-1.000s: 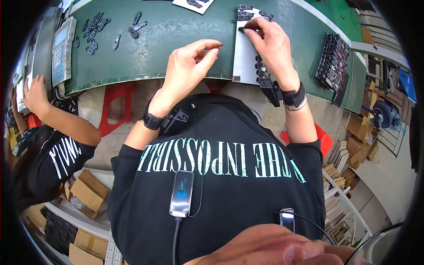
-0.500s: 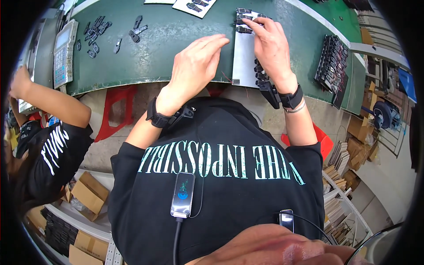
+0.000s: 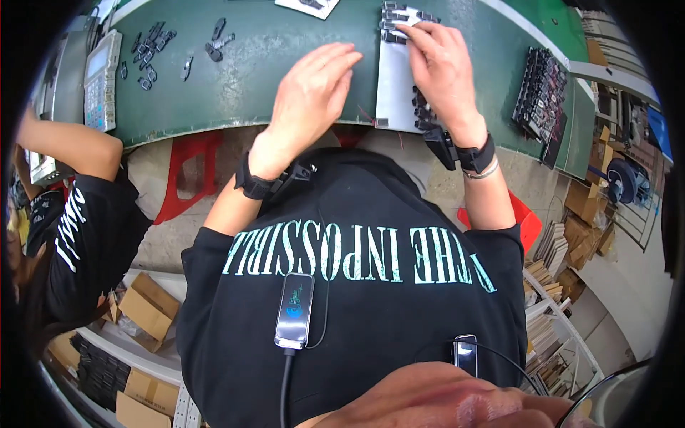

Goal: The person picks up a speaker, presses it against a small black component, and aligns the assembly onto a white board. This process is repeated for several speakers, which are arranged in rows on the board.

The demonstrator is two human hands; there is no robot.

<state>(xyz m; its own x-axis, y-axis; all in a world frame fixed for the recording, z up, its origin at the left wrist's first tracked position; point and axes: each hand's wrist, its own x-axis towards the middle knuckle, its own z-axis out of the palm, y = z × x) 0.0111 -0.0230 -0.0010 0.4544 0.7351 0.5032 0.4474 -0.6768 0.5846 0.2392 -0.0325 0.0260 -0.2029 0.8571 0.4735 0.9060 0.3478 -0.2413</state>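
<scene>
My right hand (image 3: pixel 446 75) is over a white board (image 3: pixel 394 85), its fingertips together at a small black watch-shaped part (image 3: pixel 391 26) in a column near the board's far end. Whether that part is lifted off the board, I cannot tell. Another column of small black parts (image 3: pixel 422 107) lines the board's right side, half covered by this hand. To the left of the board, my left hand (image 3: pixel 308 100) hovers over the green table with fingers stretched out and the thumb apart. Nothing shows in it.
Loose black parts (image 3: pixel 148 46) and a small cluster (image 3: pixel 216 44) lie on the green table (image 3: pixel 235 93) at left, near a keypad device (image 3: pixel 102 78). A stack of black parts (image 3: pixel 540 93) stands at right. A co-worker's arm (image 3: pixel 71 146) is at far left; red stools (image 3: pixel 189 175) stand below the table.
The view has shifted slightly, so the table sits a little higher. My right fingertips stay at the same column of parts. My left hand has barely moved. The co-worker's arm has shifted.
</scene>
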